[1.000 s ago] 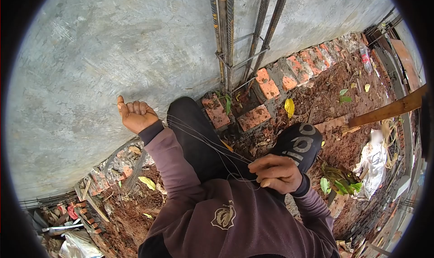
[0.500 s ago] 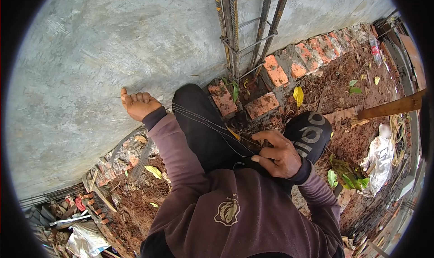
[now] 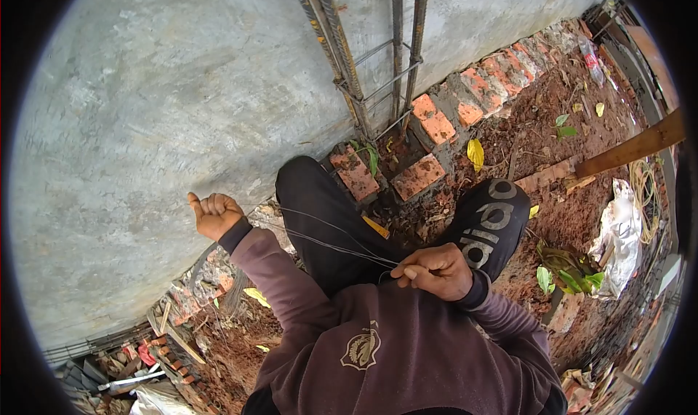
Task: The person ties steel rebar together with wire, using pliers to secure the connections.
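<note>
Several strands of thin wire (image 3: 327,246) stretch across my lap between my two hands. My left hand (image 3: 216,216) is out at the left in front of the wall, fingers curled and thumb sticking out; the strands lead back to it, though its grip on them is largely hidden. Over my lap, my right hand (image 3: 438,271) pinches the other end of the strands between thumb and fingers. A small loop of wire curves just beside these fingers.
A rebar column (image 3: 363,88) rises by the grey wall (image 3: 160,102). Bricks (image 3: 419,177) with mortar line the wall's foot. A wooden plank (image 3: 632,153), a white sack (image 3: 618,222) and coiled rope (image 3: 646,197) lie at the right. Rubble (image 3: 116,375) fills the lower left.
My right hand has closed from spread fingers into a pinch on the wire strands and shifted slightly left. My left hand sits lower in view. The camera view has tilted a little.
</note>
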A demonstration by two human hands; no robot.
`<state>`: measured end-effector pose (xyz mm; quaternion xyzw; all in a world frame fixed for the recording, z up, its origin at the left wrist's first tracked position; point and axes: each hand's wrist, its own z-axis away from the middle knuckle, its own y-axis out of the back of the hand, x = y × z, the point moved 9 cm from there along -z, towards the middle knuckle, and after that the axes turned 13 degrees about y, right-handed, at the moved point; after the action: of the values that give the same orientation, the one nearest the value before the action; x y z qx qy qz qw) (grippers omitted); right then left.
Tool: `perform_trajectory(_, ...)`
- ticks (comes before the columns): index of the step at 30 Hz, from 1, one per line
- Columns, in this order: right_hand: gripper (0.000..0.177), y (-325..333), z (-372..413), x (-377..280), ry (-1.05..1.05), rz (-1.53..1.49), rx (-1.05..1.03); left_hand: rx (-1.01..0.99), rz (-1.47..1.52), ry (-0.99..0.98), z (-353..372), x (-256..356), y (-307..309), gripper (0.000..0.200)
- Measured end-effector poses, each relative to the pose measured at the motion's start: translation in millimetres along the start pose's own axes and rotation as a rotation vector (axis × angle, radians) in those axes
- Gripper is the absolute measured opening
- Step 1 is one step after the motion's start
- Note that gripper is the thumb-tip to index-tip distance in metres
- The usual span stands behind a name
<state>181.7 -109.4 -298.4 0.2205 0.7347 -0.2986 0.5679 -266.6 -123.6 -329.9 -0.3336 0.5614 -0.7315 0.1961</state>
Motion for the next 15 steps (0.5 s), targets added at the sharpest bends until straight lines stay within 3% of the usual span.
perform_trajectory(4,0.016,20.2,7.6,15.7,-0.166,-0.180,0.239,-0.081,-0.013,-0.047,9.4,24.1,-17.1,0.021)
perform_trajectory(7,0.034,46.7,5.9,9.7,-0.195,-0.260,0.312,-0.187,-0.068,-0.131,39.5,33.9,-63.5,0.021)
perform_trajectory(10,0.048,74.6,-11.8,-68.2,0.227,0.643,0.330,-0.389,-0.156,-0.186,65.1,49.4,-105.6,0.023)
perform_trajectory(12,0.052,30.5,-34.6,-87.4,0.373,0.643,0.120,-0.446,-0.247,-0.244,89.0,21.4,-138.5,0.024)
perform_trajectory(13,0.057,-4.2,-50.3,-93.9,0.375,0.713,-0.034,-0.474,-0.295,-0.270,104.5,0.2,-153.0,0.025)
perform_trajectory(15,0.064,-59.1,-69.1,-67.7,0.343,0.670,-0.133,-0.458,-0.355,-0.320,121.4,-27.2,-165.8,0.027)
